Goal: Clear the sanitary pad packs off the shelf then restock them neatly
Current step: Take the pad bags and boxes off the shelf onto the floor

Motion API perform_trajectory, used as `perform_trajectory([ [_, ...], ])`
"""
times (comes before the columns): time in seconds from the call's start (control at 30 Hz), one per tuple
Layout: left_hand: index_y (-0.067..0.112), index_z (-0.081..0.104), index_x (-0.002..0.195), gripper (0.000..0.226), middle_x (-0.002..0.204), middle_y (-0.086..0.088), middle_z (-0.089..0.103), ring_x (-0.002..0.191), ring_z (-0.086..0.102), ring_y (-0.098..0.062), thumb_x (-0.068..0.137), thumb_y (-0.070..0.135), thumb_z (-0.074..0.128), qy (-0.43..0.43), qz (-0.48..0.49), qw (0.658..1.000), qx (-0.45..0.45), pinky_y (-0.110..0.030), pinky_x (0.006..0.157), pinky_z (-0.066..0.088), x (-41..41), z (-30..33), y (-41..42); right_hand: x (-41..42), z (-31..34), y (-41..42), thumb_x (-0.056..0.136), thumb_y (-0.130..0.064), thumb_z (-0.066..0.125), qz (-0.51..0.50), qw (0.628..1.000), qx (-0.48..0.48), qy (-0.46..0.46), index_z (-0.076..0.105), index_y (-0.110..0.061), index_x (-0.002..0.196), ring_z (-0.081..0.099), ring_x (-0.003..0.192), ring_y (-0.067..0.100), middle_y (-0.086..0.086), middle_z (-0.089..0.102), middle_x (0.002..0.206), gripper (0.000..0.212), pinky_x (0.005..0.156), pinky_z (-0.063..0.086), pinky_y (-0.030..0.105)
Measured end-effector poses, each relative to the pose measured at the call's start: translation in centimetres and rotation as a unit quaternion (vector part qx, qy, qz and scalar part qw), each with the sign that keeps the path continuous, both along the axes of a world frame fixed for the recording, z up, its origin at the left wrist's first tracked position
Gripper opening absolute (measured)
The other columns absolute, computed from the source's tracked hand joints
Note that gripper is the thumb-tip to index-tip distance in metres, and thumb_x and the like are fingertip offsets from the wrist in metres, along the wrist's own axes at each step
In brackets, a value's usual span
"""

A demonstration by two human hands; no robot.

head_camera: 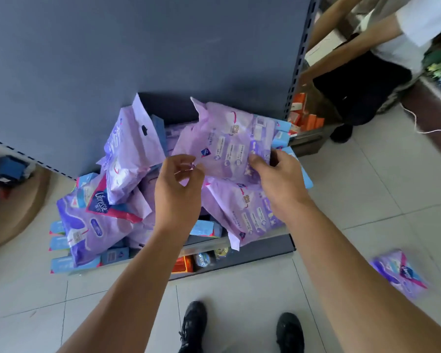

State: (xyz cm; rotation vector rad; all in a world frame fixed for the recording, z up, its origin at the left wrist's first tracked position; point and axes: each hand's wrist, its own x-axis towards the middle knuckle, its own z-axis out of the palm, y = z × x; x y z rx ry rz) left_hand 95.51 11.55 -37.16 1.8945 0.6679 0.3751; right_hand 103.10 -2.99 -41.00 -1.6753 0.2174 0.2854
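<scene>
Looking down through the head view, I have both hands on one purple pad pack (229, 141) near the middle of the frame, held above the low shelf (260, 253). My left hand (178, 184) pinches its lower left corner between curled fingertips and thumb, and my right hand (278, 174) curls around its lower right edge, printed back facing me. Just beneath it another purple pack (247, 215) lies tilted over the shelf's front lip. To the left, an upright pack with a carry hole (130, 154) leans against the grey back panel (138, 47), and a pack showing its brand label (94, 220) slumps in the lower left of the heap, over small blue boxes (61, 263). One more purple pack (399, 275) lies on the tiled floor (367, 200) at the lower right, well apart from the shelf. In the upper right another person (382, 47) bends at the neighbouring shelf. I judge the clearing barely under way: most packs sit jumbled on the shelf, one is off on the floor, and no neat restocking shows yet.
</scene>
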Motion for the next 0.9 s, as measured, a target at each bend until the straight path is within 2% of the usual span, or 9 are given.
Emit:
perform_trajectory([
  [0.13, 0.021, 0.044, 0.1, 0.033, 0.11, -0.006, 0.053, 0.096, 0.06, -0.01, 0.077, -0.002, 0.048, -0.097, -0.043, 0.989, -0.102, -0.023, 0.075, 0.049, 0.6, 1.6, -3.1, -1.5, 2.4, -6.5, 0.092, -0.012, 0.061, -0.07, 0.968, 0.207, 0.119, 0.071, -0.006, 0.098, 0.07, 0.082, 0.027, 0.012, 0.074, 0.093, 0.013, 0.074, 0.058, 0.042],
  [0.23, 0.028, 0.039, 0.121, 0.049, 0.12, 0.017, 0.048, 0.115, 0.051, 0.002, 0.088, 0.002, 0.064, -0.014, -0.16, 0.974, -0.161, -0.008, 0.079, 0.046, 2.7, 2.3, -6.2, -2.4, 4.1, -11.7, 0.091, -0.006, 0.052, -0.044, 0.931, 0.279, 0.232, 0.068, 0.002, 0.1, 0.069, 0.071, 0.021, 0.012, 0.073, 0.085, 0.02, 0.064, 0.057, 0.031],
  [0.3, 0.021, 0.037, 0.138, 0.066, 0.126, 0.008, 0.056, 0.115, 0.053, 0.003, 0.084, 0.016, 0.074, 0.04, -0.279, 0.934, -0.218, -0.018, 0.094, 0.046, 4.4, 2.4, -8.3, -3.4, 5.0, -14.4, 0.086, -0.007, 0.051, -0.032, 0.908, 0.327, 0.258, 0.066, 0.003, 0.105, 0.068, 0.075, 0.019, 0.013, 0.072, 0.091, 0.026, 0.067, 0.059, 0.027],
  [0.37, 0.014, 0.038, 0.141, 0.072, 0.114, 0.0, 0.066, 0.102, 0.061, -0.003, 0.08, 0.017, 0.076, 0.096, -0.362, 0.887, -0.271, -0.019, 0.086, 0.048, 5.5, 2.7, -10.6, -4.8, 5.2, -17.1, 0.093, -0.009, 0.044, -0.043, 0.904, 0.341, 0.256, 0.065, 0.002, 0.108, 0.067, 0.078, 0.018, 0.012, 0.07, 0.093, 0.028, 0.069, 0.058, 0.024],
  [0.53, 0.006, 0.058, 0.119, 0.052, 0.099, -0.001, 0.07, 0.074, 0.066, -0.002, 0.076, 0.025, 0.08, 0.149, -0.422, 0.87, -0.205, -0.018, 0.062, 0.053, 6.9, 3.5, -16.9, -9.2, 4.8, -22.4, 0.1, -0.01, 0.038, -0.161, 0.949, 0.163, 0.217, 0.066, -0.01, 0.091, 0.062, 0.07, 0.019, 0.002, 0.069, 0.073, 0.029, 0.054, 0.048, 0.022],
  [0.63, 0.015, 0.06, 0.104, 0.04, 0.1, -0.006, 0.073, 0.087, 0.072, -0.023, 0.074, 0.028, 0.082, 0.177, -0.431, 0.86, -0.21, -0.042, 0.079, 0.058, 6.7, 2.6, -21.4, -11.1, 4.3, -25.3, 0.1, -0.056, 0.028, -0.309, 0.925, 0.17, 0.144, 0.067, -0.02, 0.104, 0.068, 0.09, 0.018, -0.001, 0.074, 0.097, 0.053, 0.069, 0.052, 0.03],
  [0.73, 0.016, 0.057, 0.109, 0.037, 0.1, -0.004, 0.072, 0.085, 0.072, -0.016, 0.081, 0.028, 0.078, 0.188, -0.475, 0.847, -0.146, -0.036, 0.075, 0.059, 6.1, 0.6, -26.9, -13.1, 2.3, -28.7, 0.078, -0.08, 0.047, -0.358, 0.915, 0.16, 0.1, 0.064, -0.026, 0.117, 0.068, 0.105, 0.015, -0.004, 0.072, 0.113, 0.069, 0.093, 0.052, 0.039],
  [0.83, 0.013, 0.054, 0.113, 0.032, 0.092, 0.005, 0.067, 0.065, 0.065, 0.005, 0.087, 0.021, 0.071, 0.209, -0.515, 0.823, -0.113, -0.012, 0.055, 0.049, 6.1, -3.1, -33.3, -15.2, -1.9, -33.1, 0.081, -0.048, 0.071, -0.373, 0.92, 0.082, 0.087, 0.058, -0.016, 0.119, 0.07, 0.092, 0.012, 0.0, 0.071, 0.109, 0.052, 0.081, 0.054, 0.033],
  [0.9, 0.014, 0.053, 0.116, 0.028, 0.098, 0.003, 0.067, 0.073, 0.068, -0.001, 0.09, 0.012, 0.065, 0.257, -0.516, 0.811, -0.103, -0.016, 0.058, 0.053, 6.3, -5.9, -36.1, -15.7, -5.0, -35.2, 0.079, -0.038, 0.076, -0.396, 0.908, 0.074, 0.116, 0.057, -0.016, 0.114, 0.072, 0.089, 0.015, 0.002, 0.072, 0.105, 0.046, 0.077, 0.056, 0.036],
])
